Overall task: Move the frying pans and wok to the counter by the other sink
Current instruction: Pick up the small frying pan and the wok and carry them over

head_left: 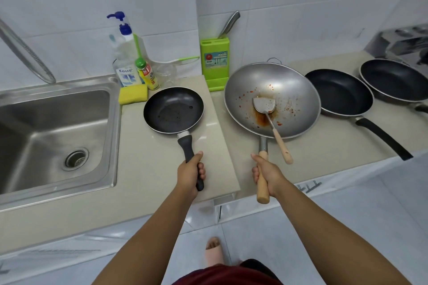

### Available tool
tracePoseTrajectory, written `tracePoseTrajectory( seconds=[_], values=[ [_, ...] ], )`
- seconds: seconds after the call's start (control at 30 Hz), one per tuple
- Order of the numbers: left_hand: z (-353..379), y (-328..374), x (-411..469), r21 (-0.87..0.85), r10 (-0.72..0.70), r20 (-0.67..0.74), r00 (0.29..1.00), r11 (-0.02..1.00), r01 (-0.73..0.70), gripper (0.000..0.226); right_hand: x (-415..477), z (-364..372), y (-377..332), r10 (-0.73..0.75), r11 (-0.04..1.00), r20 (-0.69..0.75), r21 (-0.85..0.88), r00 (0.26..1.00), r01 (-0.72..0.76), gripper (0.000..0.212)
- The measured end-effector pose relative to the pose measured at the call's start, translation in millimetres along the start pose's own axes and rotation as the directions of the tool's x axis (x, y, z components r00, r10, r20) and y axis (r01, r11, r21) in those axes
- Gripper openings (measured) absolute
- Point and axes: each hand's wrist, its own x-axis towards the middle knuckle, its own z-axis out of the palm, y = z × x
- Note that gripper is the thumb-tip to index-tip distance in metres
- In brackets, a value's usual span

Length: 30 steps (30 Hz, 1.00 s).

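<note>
The left hand (190, 172) is closed around the black handle of the small pan (173, 110), thumb on top and fingers curled under the grip. The small pan sits over the bench (148, 157) just right of the sink (55, 132); whether its base touches the surface cannot be told. Its dark inside is bare apart from a few specks. The right hand (266, 174) is closed around the wooden handle of the wok (272, 99), with the handle end projecting below the fist past the bench edge. The wok lies right of the small pan, over the lower bench section beyond a step in the surface. Its steel bowl carries red-orange sauce marks and scattered flecks. A spatula (269, 113) lies in the wok, blade near the centre of the bowl, wooden grip resting on the near rim and pointing toward the right hand without touching it. Right of the wok stands a second pan (339, 92), its rim tucked close under the wok's rim, its long black handle running toward the bench edge. A third pan (394, 80) stands farther right, its rim overlapping the second pan's rim. Behind the small pan, against the tiled wall, stand a soap bottle (126, 53), a yellow bottle (147, 74) with a green cap, and a sponge (133, 94) just beside the sink corner. A green knife block (215, 62) stands behind the wok, one steel handle rising from it.
</note>
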Motion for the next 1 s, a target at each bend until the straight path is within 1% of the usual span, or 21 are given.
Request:
tracePoseTrajectory(
  seconds=[0.1, 0.23, 0.4, 0.5, 0.57, 0.73, 0.87, 1.0],
  values=[
    [1, -2, 1, 0.008, 0.041, -0.067, 0.997, 0.999, -0.041, 0.026, -5, -3, -1, -0.026, 1.000, -0.025, -0.016, 0.999, 0.025, 0.029],
    [2, -3, -3, -0.013, 0.076, -0.093, 0.993, 0.997, -0.078, 0.025, -18, -12, 4, -0.036, 0.999, -0.042, -0.009, 0.998, 0.036, 0.027],
    [-3, 1, -19, 0.040, 0.192, -0.062, 0.980, 0.981, -0.189, 0.023, -46, -25, 8, -0.069, 0.997, -0.045, -0.031, 0.997, 0.068, 0.022],
    [-2, 1, -39, 0.044, 0.258, -0.035, 0.965, 0.965, -0.257, 0.023, -67, -38, 4, -0.116, 0.992, -0.022, -0.061, 0.993, 0.114, 0.023],
    [0, -3, -57, 0.032, 0.288, -0.044, 0.957, 0.958, -0.287, 0.024, -83, -47, 0, -0.151, 0.986, 0.017, -0.069, 0.988, 0.151, 0.021],
    [3, -19, -108, -0.026, 0.322, -0.126, 0.938, 0.945, -0.327, 0.023, -126, -66, -6, -0.213, 0.966, 0.142, -0.120, 0.967, 0.231, 0.014],
    [1, -33, -142, -0.111, 0.325, -0.188, 0.927, 0.931, -0.349, 0.021, -149, -77, -10, -0.234, 0.940, 0.230, -0.194, 0.945, 0.280, 0.011],
    [-14, -45, -172, -0.159, 0.338, -0.269, 0.902, 0.908, -0.388, 0.020, -165, -69, -7, -0.233, 0.905, 0.325, -0.273, 0.916, 0.327, 0.011]
  ],
)
